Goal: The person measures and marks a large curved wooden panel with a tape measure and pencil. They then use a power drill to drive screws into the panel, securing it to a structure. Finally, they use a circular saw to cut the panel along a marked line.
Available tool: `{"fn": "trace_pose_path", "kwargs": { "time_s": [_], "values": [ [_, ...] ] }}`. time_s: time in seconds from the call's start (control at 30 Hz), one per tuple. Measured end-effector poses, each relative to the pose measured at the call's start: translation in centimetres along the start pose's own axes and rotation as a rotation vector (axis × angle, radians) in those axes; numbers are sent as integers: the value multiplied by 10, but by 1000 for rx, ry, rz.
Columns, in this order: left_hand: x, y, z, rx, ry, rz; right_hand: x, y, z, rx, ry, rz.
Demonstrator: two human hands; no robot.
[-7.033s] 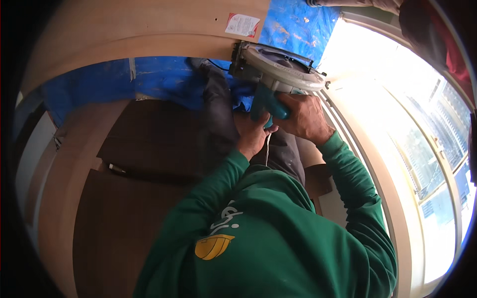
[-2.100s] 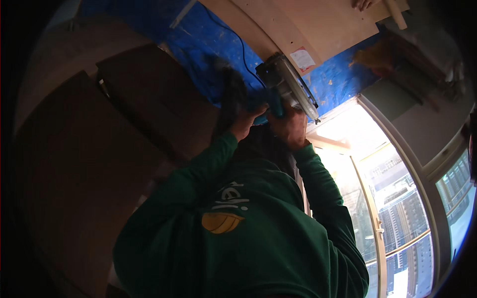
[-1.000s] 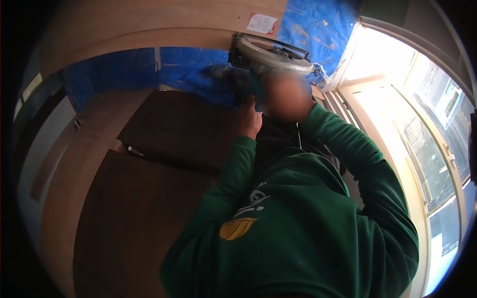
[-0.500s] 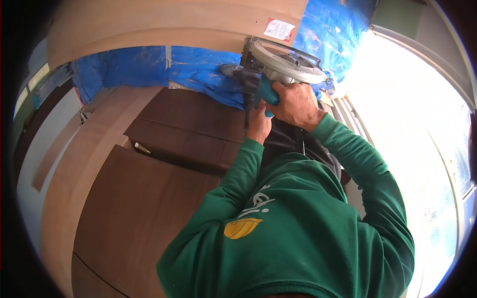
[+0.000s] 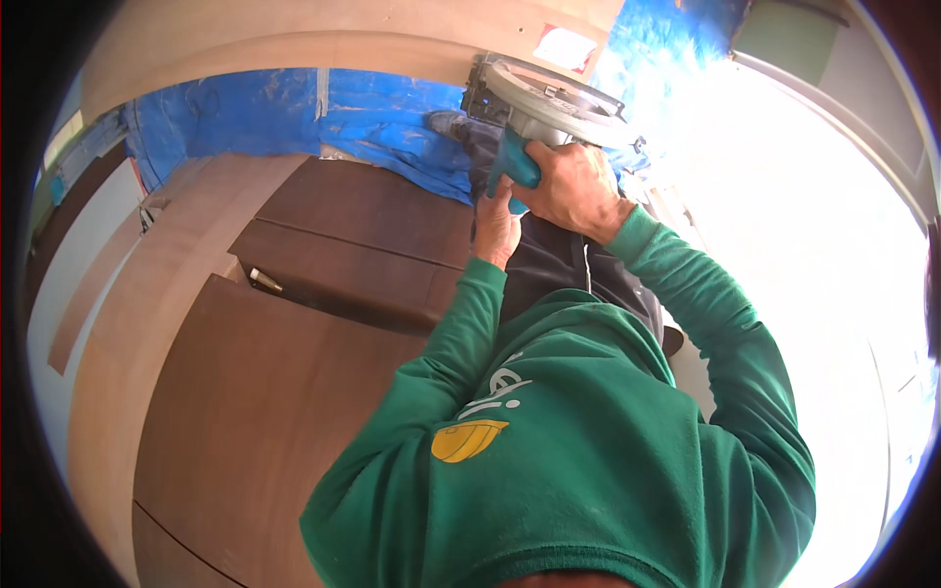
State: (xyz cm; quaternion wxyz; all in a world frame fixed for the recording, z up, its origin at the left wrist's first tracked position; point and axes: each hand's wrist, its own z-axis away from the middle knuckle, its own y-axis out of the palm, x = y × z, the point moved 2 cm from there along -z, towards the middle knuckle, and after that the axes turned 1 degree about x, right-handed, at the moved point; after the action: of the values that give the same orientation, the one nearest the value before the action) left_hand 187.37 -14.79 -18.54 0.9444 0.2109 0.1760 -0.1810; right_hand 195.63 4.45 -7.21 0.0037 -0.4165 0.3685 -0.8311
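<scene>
Both my hands are on a circular saw (image 5: 539,118) with a teal body and a pale round guard. My right hand (image 5: 575,189) wraps around its teal handle from the right. Lower on the same handle, my left hand (image 5: 496,227) is closed with its thumb pointing up. The saw's dark base plate lies against the edge of a wide tan board (image 5: 294,34) across the far side. On that board, near the saw, is a white and red label (image 5: 566,48). The blade itself is hidden by the guard.
Blue plastic sheeting (image 5: 235,118) hangs beneath the board. Dark brown panels (image 5: 284,392) fill the left, with a small pale-and-brass-coloured cylinder (image 5: 265,280) in the gap between them. A long light wood strip (image 5: 147,314) runs along their left side. Bright glare washes out the right.
The whole view has shifted slightly, so the board, saw and panels sit a little higher and mostly further left. Both hands keep their hold on the saw.
</scene>
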Motion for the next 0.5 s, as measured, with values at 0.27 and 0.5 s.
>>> {"fn": "trace_pose_path", "kwargs": {
  "time_s": [0.27,0.5],
  "values": [
    [-26,-15,13,55,58,11,36,15,-3,58,59,91],
    [-35,-48,29,108,75,10,73,32,8,-28,17,71]
  ]
}}
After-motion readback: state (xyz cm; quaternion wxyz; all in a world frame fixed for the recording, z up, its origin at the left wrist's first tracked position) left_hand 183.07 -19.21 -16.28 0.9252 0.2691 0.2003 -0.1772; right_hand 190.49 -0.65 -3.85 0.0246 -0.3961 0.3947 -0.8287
